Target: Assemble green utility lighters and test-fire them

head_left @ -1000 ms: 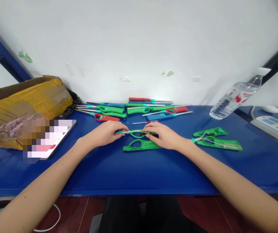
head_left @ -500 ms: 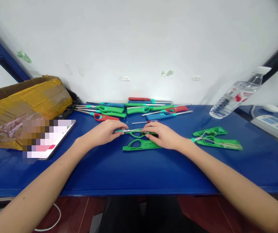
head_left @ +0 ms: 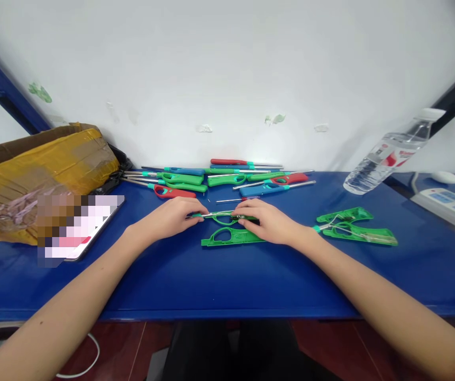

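My left hand (head_left: 178, 216) pinches the metal tube end of an opened green gas lighter (head_left: 223, 219). At its other end, the fingers of my right hand (head_left: 269, 221) are closed on the lighter's handle and hide most of it. A loose green handle half (head_left: 227, 238) lies just in front, partly under my right hand. Behind my hands rests a thin metal rod with a red end (head_left: 227, 201), perhaps a screwdriver. Off to the right, another opened green lighter (head_left: 354, 227) shows its wires and inner parts.
Several red, blue and green lighters (head_left: 183, 180) are piled along the wall. On the left are a taped cardboard box (head_left: 45, 180) and a phone (head_left: 92, 222). A water bottle (head_left: 390, 153) and a power strip (head_left: 449, 206) stand on the right of the blue table (head_left: 227, 286).
My left fingers have shifted very slightly on the tube end. Both hands otherwise keep their place, and the other things lie as before.
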`<control>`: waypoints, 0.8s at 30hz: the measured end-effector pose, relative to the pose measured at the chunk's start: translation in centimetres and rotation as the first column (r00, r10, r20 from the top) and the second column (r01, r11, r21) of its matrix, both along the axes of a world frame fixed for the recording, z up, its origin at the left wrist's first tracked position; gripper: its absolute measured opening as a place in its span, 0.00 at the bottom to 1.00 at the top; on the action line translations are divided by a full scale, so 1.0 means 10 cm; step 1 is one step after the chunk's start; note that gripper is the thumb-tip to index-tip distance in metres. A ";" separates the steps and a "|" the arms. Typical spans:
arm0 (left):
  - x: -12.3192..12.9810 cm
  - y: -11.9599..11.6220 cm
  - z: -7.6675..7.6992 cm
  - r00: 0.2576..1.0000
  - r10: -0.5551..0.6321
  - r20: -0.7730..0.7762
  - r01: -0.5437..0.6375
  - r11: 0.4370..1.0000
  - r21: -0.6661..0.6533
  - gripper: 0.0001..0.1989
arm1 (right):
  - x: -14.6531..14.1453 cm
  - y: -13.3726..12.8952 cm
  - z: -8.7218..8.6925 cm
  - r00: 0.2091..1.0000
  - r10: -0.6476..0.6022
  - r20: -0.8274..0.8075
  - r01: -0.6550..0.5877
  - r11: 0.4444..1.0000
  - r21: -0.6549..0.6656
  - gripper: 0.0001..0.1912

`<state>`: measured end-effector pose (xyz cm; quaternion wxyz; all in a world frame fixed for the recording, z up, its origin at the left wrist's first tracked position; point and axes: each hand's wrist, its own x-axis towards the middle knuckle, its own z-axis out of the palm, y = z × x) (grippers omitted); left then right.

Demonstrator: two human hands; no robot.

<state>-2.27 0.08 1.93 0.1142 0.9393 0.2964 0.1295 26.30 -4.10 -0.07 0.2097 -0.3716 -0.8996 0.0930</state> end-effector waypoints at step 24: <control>0.05 -0.05 -0.01 1.000 -0.001 0.006 0.000 0.985 0.175 0.12 | -0.01 -0.01 0.02 1.000 -0.003 0.004 0.003 1.000 -0.010 0.15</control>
